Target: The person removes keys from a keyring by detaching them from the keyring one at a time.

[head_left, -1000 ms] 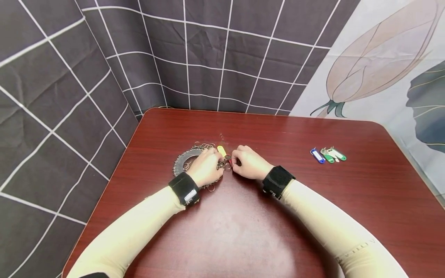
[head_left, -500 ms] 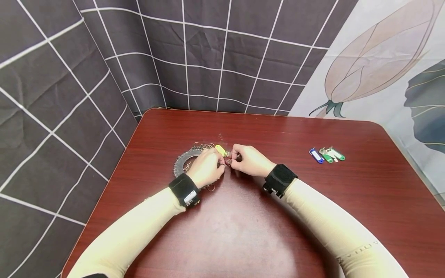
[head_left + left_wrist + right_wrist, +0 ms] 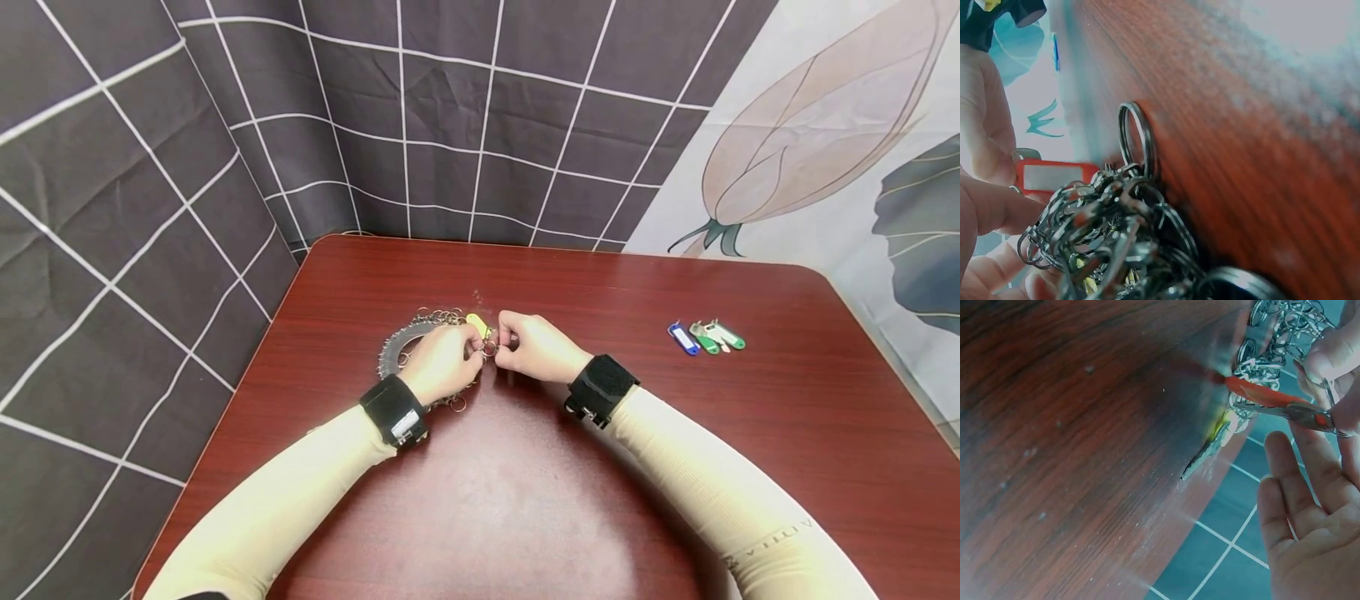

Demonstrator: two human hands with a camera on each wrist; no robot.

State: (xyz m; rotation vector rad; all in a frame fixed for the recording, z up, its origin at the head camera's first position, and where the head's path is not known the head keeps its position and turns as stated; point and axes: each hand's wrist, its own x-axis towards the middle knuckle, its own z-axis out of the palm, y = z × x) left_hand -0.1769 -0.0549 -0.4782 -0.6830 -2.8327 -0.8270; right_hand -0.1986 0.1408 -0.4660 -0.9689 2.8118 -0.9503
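Both grips meet mid-desk: the left hand (image 3: 442,362) curls over a bunch of key rings (image 3: 420,337), the right hand (image 3: 534,348) pinches a red tag (image 3: 1054,177) beside a yellow tag (image 3: 477,322), while four spare tags (image 3: 707,335) lie well apart on the desk (image 3: 600,467).

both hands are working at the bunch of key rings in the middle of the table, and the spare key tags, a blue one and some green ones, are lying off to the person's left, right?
Not quite. The spare key tags, a blue one and some green ones, lie off to the person's right, not the left; the head view shows them beyond the right hand. The rest holds: the left hand and the right hand meet at the bunch of key rings in the middle of the table.
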